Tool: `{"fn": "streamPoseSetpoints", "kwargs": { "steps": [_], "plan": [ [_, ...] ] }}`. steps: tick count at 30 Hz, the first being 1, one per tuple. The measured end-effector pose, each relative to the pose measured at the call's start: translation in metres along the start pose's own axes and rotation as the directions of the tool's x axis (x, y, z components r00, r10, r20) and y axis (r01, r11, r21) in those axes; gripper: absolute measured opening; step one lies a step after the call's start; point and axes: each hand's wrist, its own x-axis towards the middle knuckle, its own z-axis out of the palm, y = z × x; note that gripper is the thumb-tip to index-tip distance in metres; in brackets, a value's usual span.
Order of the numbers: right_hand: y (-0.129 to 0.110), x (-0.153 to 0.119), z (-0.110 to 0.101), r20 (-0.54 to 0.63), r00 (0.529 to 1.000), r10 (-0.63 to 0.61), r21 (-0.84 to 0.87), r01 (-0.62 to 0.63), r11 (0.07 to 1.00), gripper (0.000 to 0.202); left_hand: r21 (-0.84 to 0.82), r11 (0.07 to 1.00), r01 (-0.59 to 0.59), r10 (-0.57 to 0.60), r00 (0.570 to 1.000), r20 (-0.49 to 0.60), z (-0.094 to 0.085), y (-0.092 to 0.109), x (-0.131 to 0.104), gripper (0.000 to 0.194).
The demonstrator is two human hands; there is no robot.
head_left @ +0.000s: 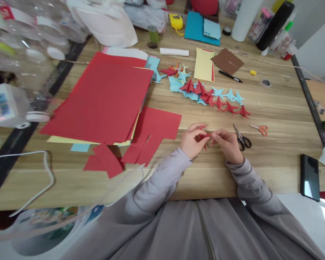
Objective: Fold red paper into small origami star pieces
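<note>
Between my hands is a small red folded-paper crane (205, 137), partly hidden by fingers. My left hand (193, 140) is closed around its body. With thumb and fingertips pinched together, my right hand (225, 143) grips a tip on its right side. Just beyond lie red paper cranes (230, 107) in a row and light-blue paper cranes (229, 94) behind them. Black-handled scissors (242, 139) rest right beside my right hand, and small orange-handled scissors (260, 129) lie farther right.
Large red paper sheets (105, 97) are stacked at left, with cut red pieces (148, 148) near them. A brown paper (227, 62), a pen (230, 76) and a tape roll (265, 83) lie farther back. A phone (310, 177) sits at the right edge; plastic bottles (43, 39) crowd the far left.
</note>
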Motion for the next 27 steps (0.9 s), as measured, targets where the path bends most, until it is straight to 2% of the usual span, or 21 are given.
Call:
{"fn": "streamPoseSetpoints", "kwargs": {
  "steps": [5,8,12,15,17,22,27],
  "plan": [
    [0.0021,-0.0003,0.0008,0.028,0.999,0.032,-0.021,-0.032,0.999,0.028,-0.007,1.000,-0.024,0.024,1.000,0.002,0.0011,-0.0002,-0.0009,0.005],
    [0.0048,-0.0002,0.0009,0.027,1.000,0.007,-0.084,-0.005,0.996,0.029,0.010,1.000,-0.027,0.027,1.000,0.012,0.0010,0.0012,-0.0016,0.006],
    [0.0049,-0.0024,0.0016,0.006,0.997,-0.079,-0.247,0.078,0.966,0.022,0.019,0.999,-0.031,0.030,0.999,0.030,0.0004,0.0036,-0.0022,0.005],
    [0.0019,-0.0055,0.0037,0.001,0.987,-0.163,-0.429,0.148,0.891,0.017,0.016,1.000,-0.026,0.025,0.999,0.047,0.0008,0.0041,-0.0022,0.005],
    [0.0004,-0.0066,0.0047,-0.015,0.980,-0.199,-0.494,0.166,0.854,0.016,0.004,1.000,-0.007,0.006,0.999,0.049,0.0015,0.0033,-0.0017,0.006],
    [0.0023,-0.0032,-0.0001,-0.021,0.995,-0.102,-0.299,0.091,0.950,0.028,-0.086,0.995,0.053,-0.050,0.998,0.030,0.0020,-0.0006,0.0007,0.007],
    [0.0029,-0.0003,-0.0036,-0.034,0.997,-0.069,-0.222,0.060,0.973,0.032,-0.133,0.988,0.082,-0.079,0.997,0.023,0.0007,-0.0015,0.0025,0.006]
  ]
}}
